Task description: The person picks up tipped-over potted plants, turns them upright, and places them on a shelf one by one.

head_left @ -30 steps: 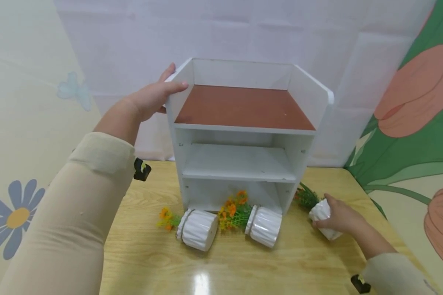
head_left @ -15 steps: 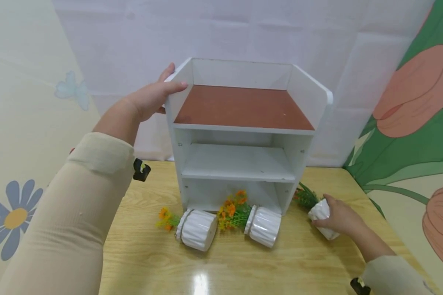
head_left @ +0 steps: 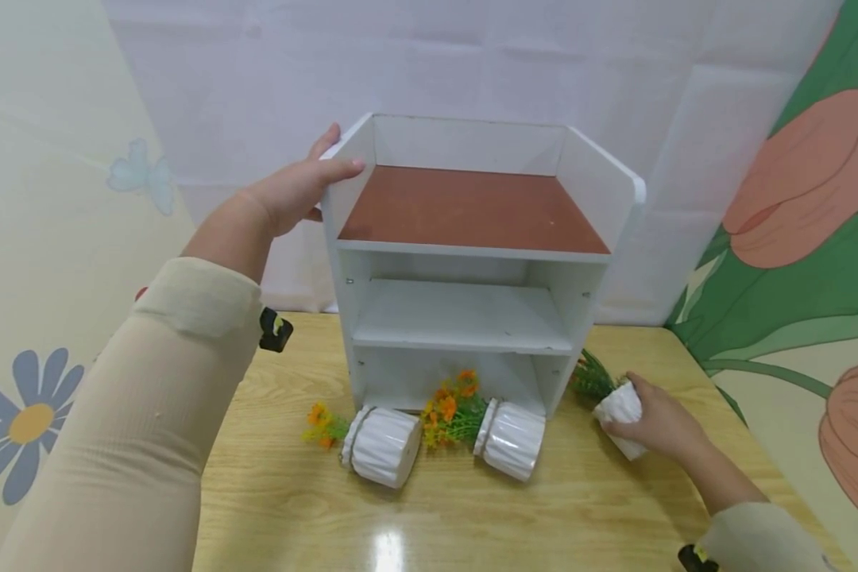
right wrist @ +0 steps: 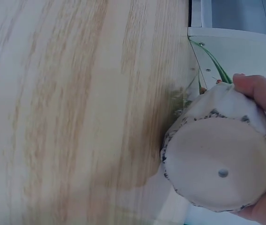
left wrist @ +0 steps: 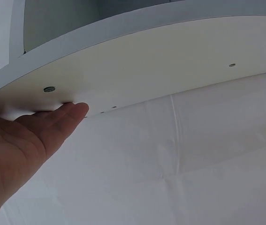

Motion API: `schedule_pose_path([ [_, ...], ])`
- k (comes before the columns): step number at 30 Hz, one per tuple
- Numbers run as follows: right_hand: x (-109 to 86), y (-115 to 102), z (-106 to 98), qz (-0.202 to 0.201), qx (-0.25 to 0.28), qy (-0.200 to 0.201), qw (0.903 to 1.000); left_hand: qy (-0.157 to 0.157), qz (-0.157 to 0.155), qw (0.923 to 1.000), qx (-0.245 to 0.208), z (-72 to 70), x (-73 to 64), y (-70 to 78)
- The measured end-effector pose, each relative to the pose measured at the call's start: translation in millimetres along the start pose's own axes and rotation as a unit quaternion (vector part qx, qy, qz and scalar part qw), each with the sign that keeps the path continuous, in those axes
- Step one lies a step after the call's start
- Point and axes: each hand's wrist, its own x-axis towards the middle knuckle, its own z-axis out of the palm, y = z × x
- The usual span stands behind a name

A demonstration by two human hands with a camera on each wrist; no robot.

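My left hand (head_left: 296,187) grips the top of the left side panel of a small white shelf unit (head_left: 465,348), thumb inside and fingers outside. In the left wrist view the fingers (left wrist: 60,123) lie nearly straight along the panel. My right hand (head_left: 658,421) holds a white ribbed flowerpot (head_left: 620,417) right of the shelf, thumb and fingers round its side. The pot is tilted, its green plant (head_left: 592,377) pointing away toward the shelf. In the right wrist view the pot's round base (right wrist: 217,164), with a small hole, faces the camera.
Two more white flowerpots, one at left (head_left: 382,446) and one at right (head_left: 511,438), lie on their sides before the shelf, with orange and yellow flowers (head_left: 446,407). All stand on a wooden table (head_left: 293,508). A white cloth (head_left: 465,56) hangs behind.
My right hand has turned the flowerpot slightly and shifted it a little left and away from me. My left hand stays on the shelf panel.
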Motion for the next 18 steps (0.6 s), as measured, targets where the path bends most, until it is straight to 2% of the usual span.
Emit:
schedule_pose_path([
  [18,-3.2,5.2,4.4,0.018,0.049,0.023,0.9984,0.001,-0.002,1.0000,-0.001,-0.6,1.9,-0.4],
])
